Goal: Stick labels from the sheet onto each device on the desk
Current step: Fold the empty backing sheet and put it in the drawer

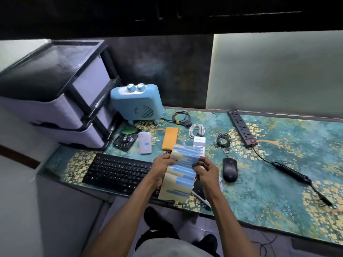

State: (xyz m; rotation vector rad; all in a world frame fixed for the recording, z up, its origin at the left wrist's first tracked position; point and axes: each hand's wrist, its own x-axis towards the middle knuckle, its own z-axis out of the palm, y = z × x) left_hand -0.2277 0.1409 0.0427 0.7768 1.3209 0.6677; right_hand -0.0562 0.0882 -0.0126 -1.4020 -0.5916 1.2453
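Both your hands, left hand [161, 165] and right hand [206, 168], pinch the label sheet [182, 170] above the tabletop [278, 182], bending it so a blue strip lifts.

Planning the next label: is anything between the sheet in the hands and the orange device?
Nothing visible. The label sheet is held just in front of the orange device, hiding only its near corner; its top lies bare.

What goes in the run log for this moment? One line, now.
both hands grip label sheet | left hand | right hand | white power bank labelled | mouse unlabelled
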